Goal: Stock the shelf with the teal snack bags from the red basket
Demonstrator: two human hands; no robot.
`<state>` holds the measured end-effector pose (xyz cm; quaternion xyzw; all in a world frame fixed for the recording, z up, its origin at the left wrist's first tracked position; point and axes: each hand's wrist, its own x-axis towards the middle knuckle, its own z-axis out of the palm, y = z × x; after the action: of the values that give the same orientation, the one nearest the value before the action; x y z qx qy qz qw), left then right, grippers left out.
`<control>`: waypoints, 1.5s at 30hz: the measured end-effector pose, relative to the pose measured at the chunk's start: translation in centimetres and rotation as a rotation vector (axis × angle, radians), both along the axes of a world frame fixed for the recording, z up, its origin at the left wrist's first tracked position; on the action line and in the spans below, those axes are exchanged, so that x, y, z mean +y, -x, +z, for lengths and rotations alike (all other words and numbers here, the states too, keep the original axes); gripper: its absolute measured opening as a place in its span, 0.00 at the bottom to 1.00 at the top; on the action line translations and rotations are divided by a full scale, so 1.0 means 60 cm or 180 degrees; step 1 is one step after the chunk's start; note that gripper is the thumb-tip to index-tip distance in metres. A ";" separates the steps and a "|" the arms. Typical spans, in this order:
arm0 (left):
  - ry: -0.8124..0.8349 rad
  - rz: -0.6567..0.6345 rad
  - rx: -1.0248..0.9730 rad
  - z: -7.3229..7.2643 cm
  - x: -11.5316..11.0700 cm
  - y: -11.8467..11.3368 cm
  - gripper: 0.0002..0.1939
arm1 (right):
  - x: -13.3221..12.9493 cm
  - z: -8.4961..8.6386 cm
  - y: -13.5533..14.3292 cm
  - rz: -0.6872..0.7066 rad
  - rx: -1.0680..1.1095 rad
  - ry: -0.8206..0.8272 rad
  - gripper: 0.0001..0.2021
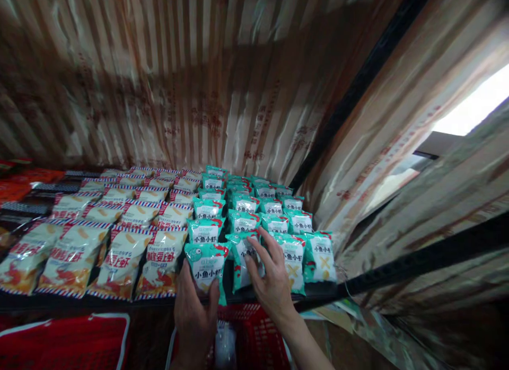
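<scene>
Rows of green and white snack bags [294, 261] stand on a dark shelf [318, 291]. My left hand [195, 311] is around the lower part of the front-left green bag [207, 264], thumb on its right side and fingers along its left. My right hand [270, 274] lies over the neighbouring green bag [240, 258], its fingers spread and fingertips at the bag's front and upper right.
White and orange snack bags [123, 261] fill the shelf to the left, with orange packets [27, 182] beyond. Red baskets [67, 341] [262, 338] sit below the front edge. A dark post [358, 89] slants at the right before striped sheeting [178, 84].
</scene>
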<state>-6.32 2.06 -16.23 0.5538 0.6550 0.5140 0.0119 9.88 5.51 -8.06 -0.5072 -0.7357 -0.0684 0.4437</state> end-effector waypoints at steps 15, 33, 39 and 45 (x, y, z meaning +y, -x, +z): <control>0.0080 0.0000 0.0345 -0.026 0.001 0.020 0.43 | 0.013 -0.028 0.018 -0.0211 -0.0375 0.0267 0.26; -0.0046 -0.0096 0.0309 -0.011 0.005 0.018 0.41 | 0.013 -0.034 0.011 -0.0396 0.0065 0.0148 0.22; -0.0102 -0.0012 0.0335 -0.004 0.008 0.012 0.39 | 0.008 -0.035 0.015 -0.0409 0.0081 0.0344 0.24; 0.0024 0.0054 0.0104 0.014 0.006 0.004 0.37 | 0.004 -0.036 0.014 -0.0403 0.0017 0.0453 0.28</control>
<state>-6.53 2.44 -15.39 0.5565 0.6617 0.5024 -0.0011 9.05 5.76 -10.20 -0.5832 -0.7039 -0.0425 0.4032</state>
